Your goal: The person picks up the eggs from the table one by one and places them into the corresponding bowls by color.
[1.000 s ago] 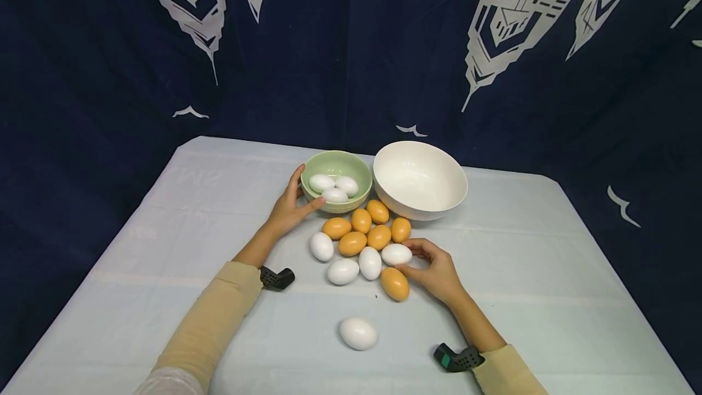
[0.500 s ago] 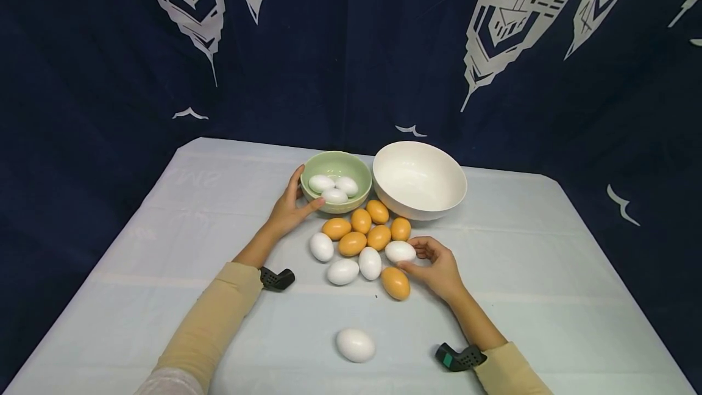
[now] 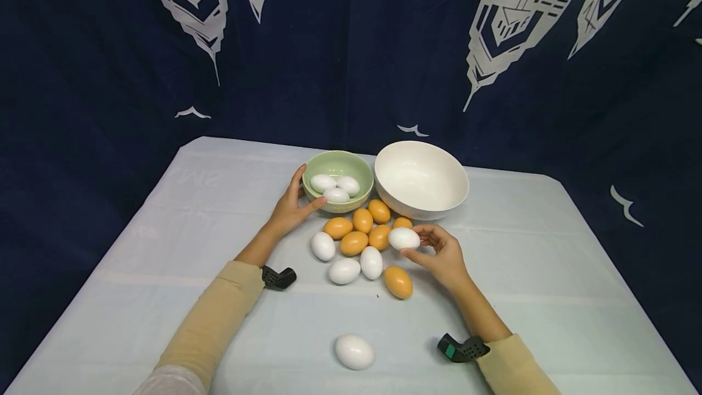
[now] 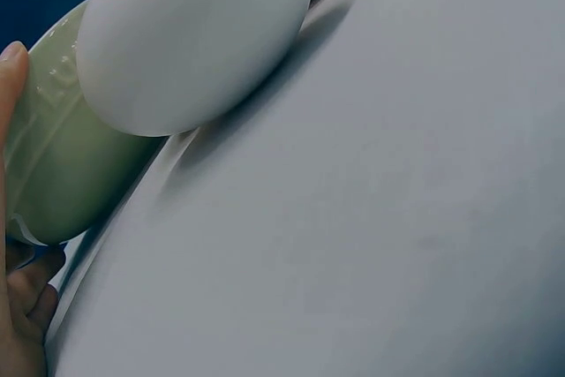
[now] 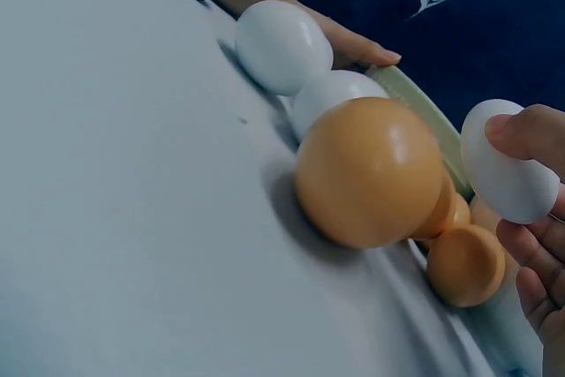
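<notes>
My left hand (image 3: pixel 289 211) grips the side of a green bowl (image 3: pixel 362 200), thumb at its near rim and fingers around its left side. Three white eggs (image 3: pixel 336 194) lie inside that bowl. My right hand (image 3: pixel 445 256) pinches a white egg (image 3: pixel 404 239) between thumb and fingers; in the right wrist view this egg (image 5: pixel 508 165) is held up off the table. Below it lie several orange eggs (image 3: pixel 353 242), clustered in front of the bowls, with white eggs (image 3: pixel 344 270) along the near side. One orange egg (image 3: pixel 398 282) sits slightly apart, nearer me.
A large white bowl (image 3: pixel 421 178) stands right of the green one, with nothing in it. A lone white egg (image 3: pixel 354 352) lies near the front of the white-covered table (image 3: pixel 548 297). Behind hangs a dark blue patterned cloth (image 3: pixel 340 66).
My right hand has picked the white egg out of the cluster and raised it slightly toward the bowls. The lone white egg has rolled a little nearer me. My left hand stays on the bowl.
</notes>
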`<state>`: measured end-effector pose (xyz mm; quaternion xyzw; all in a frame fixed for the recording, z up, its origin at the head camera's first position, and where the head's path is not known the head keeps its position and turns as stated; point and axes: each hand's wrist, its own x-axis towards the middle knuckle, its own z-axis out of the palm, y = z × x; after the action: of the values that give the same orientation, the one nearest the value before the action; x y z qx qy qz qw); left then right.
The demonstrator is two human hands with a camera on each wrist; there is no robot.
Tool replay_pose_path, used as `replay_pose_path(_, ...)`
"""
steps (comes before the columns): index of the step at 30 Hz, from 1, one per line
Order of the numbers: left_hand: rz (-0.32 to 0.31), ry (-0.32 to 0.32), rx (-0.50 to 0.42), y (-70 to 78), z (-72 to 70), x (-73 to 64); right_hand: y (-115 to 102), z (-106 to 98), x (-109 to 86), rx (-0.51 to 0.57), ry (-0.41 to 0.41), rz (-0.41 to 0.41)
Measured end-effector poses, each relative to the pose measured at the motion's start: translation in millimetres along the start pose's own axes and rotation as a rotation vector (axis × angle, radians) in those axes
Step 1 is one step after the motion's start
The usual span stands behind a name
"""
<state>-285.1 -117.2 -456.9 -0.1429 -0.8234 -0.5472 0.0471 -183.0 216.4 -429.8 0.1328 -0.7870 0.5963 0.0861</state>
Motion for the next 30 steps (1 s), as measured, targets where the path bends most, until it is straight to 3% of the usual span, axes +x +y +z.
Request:
replay_pose_path(17, -0.015, -0.001, 0.005, 1.3, -0.6, -1.0, -26.6, 9.0, 28.4, 0.009, -0.045, -0.084)
replay_pose_path(30, -0.009, 0.001, 0.005, 4.2, -1.4, -2.1, -34.3, 21.2, 52.8, 0.027, -0.064, -0.052)
